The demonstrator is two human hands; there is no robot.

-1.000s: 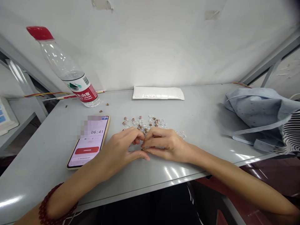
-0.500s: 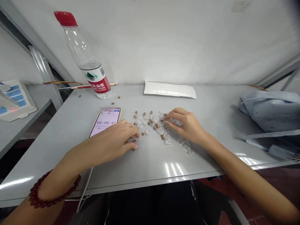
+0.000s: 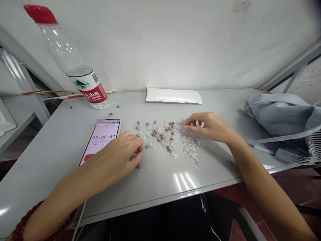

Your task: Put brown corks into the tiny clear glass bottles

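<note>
head view: small glass vials mid-bench, many corked, uncorked vials at 3 o'clock; left hand at 8 o'clock, fingers bunched, grip hidden, loose cork beside; right hand at 2 o'clock, half-open, empty.

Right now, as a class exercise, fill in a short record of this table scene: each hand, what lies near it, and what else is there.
Left hand: fingertips drawn together beside a loose cork stopper; any held item is hidden
Right hand: fingers curved above tiny glass vials, nothing visibly held
Left wrist: dark red bead bracelet
Phone: smartphone showing 00:06:42
Further back: water bottle with red cap, white padded envelope
Right side: light blue cloth
</note>
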